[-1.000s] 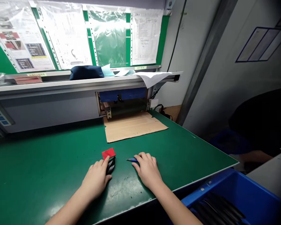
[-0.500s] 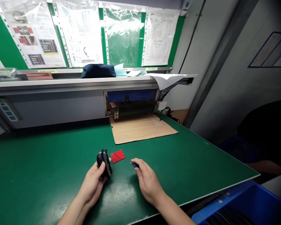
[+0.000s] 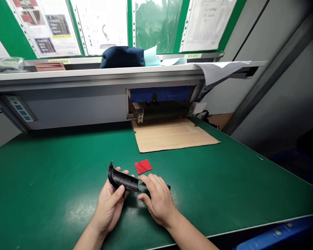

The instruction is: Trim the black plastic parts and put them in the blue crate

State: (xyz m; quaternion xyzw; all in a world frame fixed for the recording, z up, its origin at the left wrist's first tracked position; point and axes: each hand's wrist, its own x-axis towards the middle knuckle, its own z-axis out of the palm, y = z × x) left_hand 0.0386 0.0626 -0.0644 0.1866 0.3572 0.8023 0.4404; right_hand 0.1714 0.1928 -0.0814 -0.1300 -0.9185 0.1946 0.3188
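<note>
Head view: a curved black part (image 3: 122, 178) is gripped low in the frame, slightly left of centre, by the left hand (image 3: 111, 205), whose fingers (image 3: 119, 192) are curled around its lower edge while the thumb is pressed on its ribbed face. The part is held just above the green mat (image 3: 54, 180), one pointed end raised toward the upper left. A blue-handled tool (image 3: 156, 185) is pinched in the right hand (image 3: 156, 201), just right of the part; its tip is brought against the part's right end, and its blue end is seen past the knuckles. A red square (image 3: 143, 166) is laid flat on the mat just above the two hands, apart from them. A cardboard sheet (image 3: 174, 135) is spread on the mat right of centre, under a grey shelf (image 3: 94, 74) that is run across the upper frame. A dark blue pouch (image 3: 122, 57) is set on the shelf at upper centre, and papers (image 3: 219, 69) are draped over its right end. Printed sheets (image 3: 101, 24) in plastic sleeves are hung along the green board at the top.
</note>
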